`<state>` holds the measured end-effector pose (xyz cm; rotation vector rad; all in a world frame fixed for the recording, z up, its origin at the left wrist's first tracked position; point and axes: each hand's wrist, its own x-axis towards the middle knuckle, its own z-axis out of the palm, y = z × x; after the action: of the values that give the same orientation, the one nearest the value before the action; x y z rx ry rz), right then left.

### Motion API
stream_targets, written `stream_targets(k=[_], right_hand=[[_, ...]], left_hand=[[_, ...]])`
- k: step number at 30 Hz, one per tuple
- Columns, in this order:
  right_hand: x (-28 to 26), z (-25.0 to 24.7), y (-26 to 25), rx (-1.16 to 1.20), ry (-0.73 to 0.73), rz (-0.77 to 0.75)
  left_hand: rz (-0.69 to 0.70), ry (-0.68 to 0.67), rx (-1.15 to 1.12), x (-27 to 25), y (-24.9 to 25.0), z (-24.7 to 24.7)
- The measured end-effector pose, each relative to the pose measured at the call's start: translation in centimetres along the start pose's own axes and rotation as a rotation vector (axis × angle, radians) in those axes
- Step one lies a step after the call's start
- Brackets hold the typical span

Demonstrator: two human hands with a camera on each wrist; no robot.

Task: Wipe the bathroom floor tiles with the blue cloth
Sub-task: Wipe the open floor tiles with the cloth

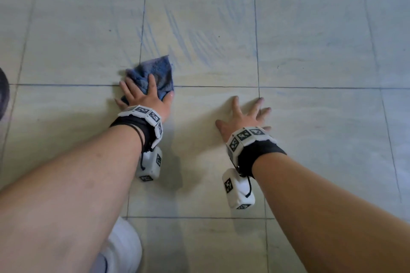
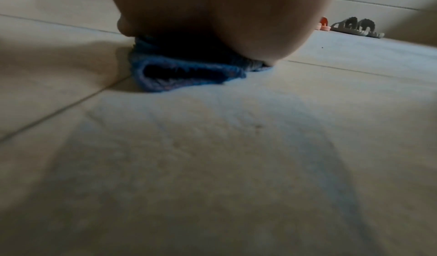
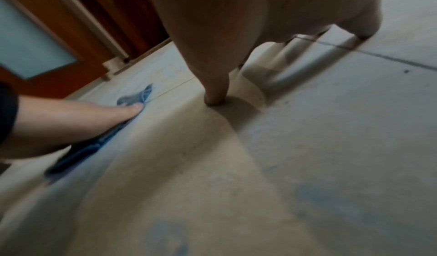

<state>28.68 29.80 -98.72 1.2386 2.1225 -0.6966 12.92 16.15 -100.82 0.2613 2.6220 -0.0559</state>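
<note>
The crumpled blue cloth (image 1: 159,68) lies on the pale floor tiles (image 1: 310,40) across a grout line. My left hand (image 1: 146,97) presses down on it with fingers spread flat, and the cloth bunches between them. In the left wrist view the cloth (image 2: 184,73) is squashed under the heel of my left hand (image 2: 224,17). My right hand (image 1: 241,117) lies flat on the bare tile to the right, fingers splayed, holding nothing. The right wrist view shows my right hand (image 3: 260,8) propped on the floor, with the left hand (image 3: 71,118) and cloth (image 3: 134,97) beyond.
Faint blue streaks (image 1: 188,35) mark the tile beyond the cloth. My knee in white (image 1: 124,246) is at the bottom, and a dark object (image 1: 3,91) sits at the left edge. Grey sandals (image 2: 357,27) stand by the far wall. A wooden door with frosted glass (image 3: 47,45) is at the left.
</note>
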Motion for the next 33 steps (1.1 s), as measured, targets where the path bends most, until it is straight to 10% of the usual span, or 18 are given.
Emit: stream_targets(k=[6, 15, 33], right_hand=[[0.3, 0.0, 0.7, -0.043, 0.029, -0.047], [1.8, -0.9, -0.1, -0.084, -0.01, -0.043], [2.9, -2.9, -3.4, -0.072, -0.094, 0.107]], left_hand=[[-0.016, 0.057, -0.054, 1.0, 2.3, 0.3], [0.456, -0.047, 0.106, -0.3, 13.3, -0.2], [0.512, -0.062, 0.123, 3.4, 11.0, -2.1]])
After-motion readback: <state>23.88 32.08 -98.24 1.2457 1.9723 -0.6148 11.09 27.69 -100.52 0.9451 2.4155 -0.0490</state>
